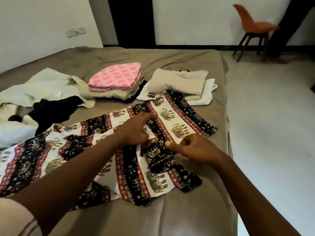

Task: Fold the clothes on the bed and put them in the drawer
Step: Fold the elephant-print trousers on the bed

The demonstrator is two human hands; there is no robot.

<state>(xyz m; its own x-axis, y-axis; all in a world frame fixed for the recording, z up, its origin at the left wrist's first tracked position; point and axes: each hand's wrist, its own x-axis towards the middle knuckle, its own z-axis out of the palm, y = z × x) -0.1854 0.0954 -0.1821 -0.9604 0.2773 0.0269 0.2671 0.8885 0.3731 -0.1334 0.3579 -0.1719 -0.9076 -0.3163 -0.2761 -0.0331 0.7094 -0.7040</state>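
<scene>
A garment with an elephant print [172, 116] in black, red and white lies spread across the near part of the bed [179, 215]. My left hand [136, 130] lies on its middle, fingers curled into the cloth. My right hand [192, 147] pinches a fold of the same garment just to the right. Behind it sit two folded stacks: one topped by a pink-patterned piece [115, 75], one of beige and white pieces [180, 82]. Loose pale and black clothes [47, 92] lie at the left.
The bed's brown sheet ends at its right edge, with pale floor [272, 133] beyond. An orange chair [252, 29] stands by the far wall. A dark doorway [131, 21] is behind the bed. No drawer is in view.
</scene>
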